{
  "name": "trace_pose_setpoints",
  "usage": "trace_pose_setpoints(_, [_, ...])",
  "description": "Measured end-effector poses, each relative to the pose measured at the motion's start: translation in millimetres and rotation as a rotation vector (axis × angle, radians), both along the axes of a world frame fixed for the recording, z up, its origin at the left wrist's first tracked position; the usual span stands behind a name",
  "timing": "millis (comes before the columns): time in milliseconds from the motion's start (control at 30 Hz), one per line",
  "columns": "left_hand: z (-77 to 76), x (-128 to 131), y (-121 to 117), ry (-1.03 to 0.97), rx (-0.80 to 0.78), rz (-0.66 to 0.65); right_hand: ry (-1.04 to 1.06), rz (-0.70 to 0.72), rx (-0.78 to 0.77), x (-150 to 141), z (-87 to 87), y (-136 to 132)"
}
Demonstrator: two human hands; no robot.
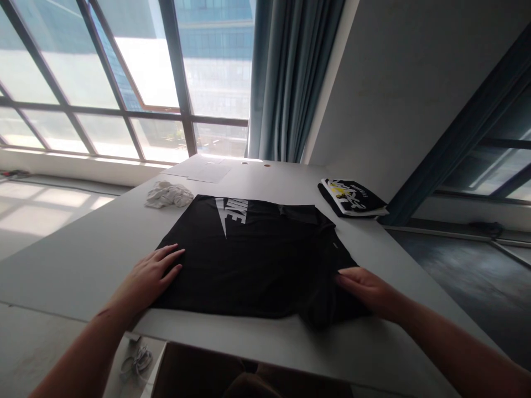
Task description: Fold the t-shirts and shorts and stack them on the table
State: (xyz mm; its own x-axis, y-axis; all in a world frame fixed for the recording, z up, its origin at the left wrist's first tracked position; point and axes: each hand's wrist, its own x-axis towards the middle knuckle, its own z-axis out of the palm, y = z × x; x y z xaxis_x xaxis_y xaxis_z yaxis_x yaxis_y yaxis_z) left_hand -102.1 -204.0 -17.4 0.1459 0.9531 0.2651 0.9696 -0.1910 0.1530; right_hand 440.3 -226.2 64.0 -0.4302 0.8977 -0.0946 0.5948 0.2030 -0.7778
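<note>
A pale table [95,260] is set in a sunlit room, with a wide window [145,72] in the upper left of the frame. At the middle of the frame a black shirt [244,265] is spread on the tabletop, its white print [237,211] turned sideways near the far edge. A short flap is folded over at its upper right, and the cloth is bunched and slightly blurred at its lower right.

The shirt's left edge is covered by the left hand [149,273], which is laid palm down; its fingers [170,257] are straightened and parted, with their tips resting on the cloth and pointed toward the print. At the shirt's right edge, cloth is pinched by the right hand [367,287]: the thumb is laid along the top, while the other fingers are mostly hidden, so their exact placing cannot be told.

Just beyond the shirt's upper left corner, a crumpled white cloth [169,194] is seen, with paper [209,172] laid flat behind it. Past the upper right corner, a folded stack [352,198] with white and yellow print is placed near the table's right edge. A blue curtain [290,77] is hung at upper centre, beside a grey wall [394,83]. At lower left, a coiled cable [141,359] is seen below the table's near edge.
</note>
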Motion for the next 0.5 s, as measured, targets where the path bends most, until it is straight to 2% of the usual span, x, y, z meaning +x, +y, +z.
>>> trace_pose_setpoints(100, [2.2,1.4,-1.7,0.003,-0.009,0.002,-0.134,-0.240,0.085,4.1,-16.8,31.8])
trace_pose_setpoints(167, [3.5,2.3,-2.4,0.005,-0.017,0.000,-0.276,-0.331,0.289,5.0,-27.7,42.3])
trace_pose_setpoints(233, [4.5,2.8,-2.5,0.006,-0.019,-0.002,-0.382,-0.344,0.533,3.7,-36.0,42.5])
trace_pose_setpoints(300, [4.7,2.9,-2.0,0.009,-0.023,-0.004,-0.430,-0.269,0.724,-0.7,-41.1,35.1])
trace_pose_setpoints(367, [4.0,2.2,-1.1,0.013,-0.023,-0.001,-0.457,-0.114,0.775,-7.8,-44.8,25.0])
trace_pose_setpoints(433, [2.3,1.0,-0.1,0.019,-0.019,0.001,-0.488,0.081,0.686,-15.4,-49.2,16.5])
trace_pose_setpoints(500, [-0.2,-0.9,0.7,0.028,-0.020,0.000,-0.526,0.210,0.550,-20.7,-55.1,11.4])
